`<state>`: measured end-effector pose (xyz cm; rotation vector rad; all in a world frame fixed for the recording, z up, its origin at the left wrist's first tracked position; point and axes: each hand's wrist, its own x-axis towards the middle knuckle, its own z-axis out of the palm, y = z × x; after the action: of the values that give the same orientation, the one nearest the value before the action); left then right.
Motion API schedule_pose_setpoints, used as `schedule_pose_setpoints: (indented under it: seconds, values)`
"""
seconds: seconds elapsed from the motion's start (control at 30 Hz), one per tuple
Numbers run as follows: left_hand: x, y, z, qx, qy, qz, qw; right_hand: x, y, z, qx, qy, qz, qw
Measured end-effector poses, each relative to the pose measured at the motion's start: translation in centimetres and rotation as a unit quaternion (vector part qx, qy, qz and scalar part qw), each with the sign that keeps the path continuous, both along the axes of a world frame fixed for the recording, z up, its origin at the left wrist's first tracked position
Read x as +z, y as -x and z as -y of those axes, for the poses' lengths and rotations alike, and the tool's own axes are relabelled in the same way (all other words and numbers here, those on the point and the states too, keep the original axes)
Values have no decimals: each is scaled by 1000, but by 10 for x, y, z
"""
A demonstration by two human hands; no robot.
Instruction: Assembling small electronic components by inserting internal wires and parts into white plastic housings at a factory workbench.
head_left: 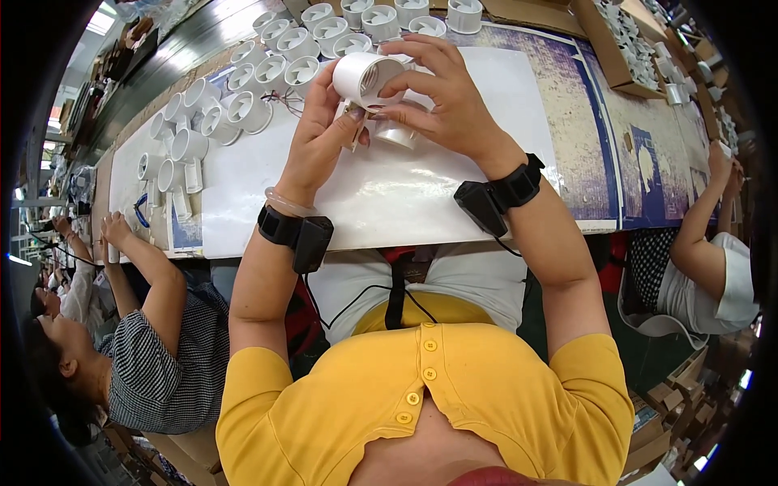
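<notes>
Crowded workshop all round the curved rim, with cluttered shelving at far left and cartons (681,397) at lower right. Across the upper half, a long worktable (575,162) with a scuffed, blue-patterned top. Over its middle, a glossy white sheet (389,211). Filling the lower middle, a yellow top (348,389) with buttons, seen from above. Seated at lower left, a co-worker (166,364) in a checked top; near the right edge, another person (717,283) in white.

At upper right, an open cardboard box (600,57) of small white parts. From top middle down toward the left, white round housings (217,123) in loose rows, many with vanes showing inside.

At upper middle, left hand (320,121) curled around the closed side of a white housing (348,77), thumb low on the near side. Opposite, right hand (442,93) half curled at the open end, fingers spread, thumb by the lower rim; cannot tell how firmly closed there.

Held just above the sheet, roughly level: long axis running left to right, mouth pointing right and a little toward the camera. Smooth, plain white outside, short and drum-like, with pale ridges inside the mouth. Below the right hand, another white round part (395,134), partly covered. Just left of the left hand, thin dark wires (285,100).
</notes>
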<state>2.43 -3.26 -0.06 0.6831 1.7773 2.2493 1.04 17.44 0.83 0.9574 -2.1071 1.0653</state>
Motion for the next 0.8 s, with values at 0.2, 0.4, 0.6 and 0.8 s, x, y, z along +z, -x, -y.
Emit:
schedule_pose_setpoints:
  seconds: [0.2,0.4,0.6,0.8]
  values:
    - [1,0,-4,35,-4,-29,999,-2,-2,4,-7,3,-7,1000]
    - [0,-1,-4,62,56,-50,995,2,-1,2,-30,-34,-63,997]
    - [4,-1,-1,68,7,-69,995,-11,12,-13,90,101,221,966]
    - [4,-1,0,71,-46,-75,994,2,-1,-5,170,156,539,810]
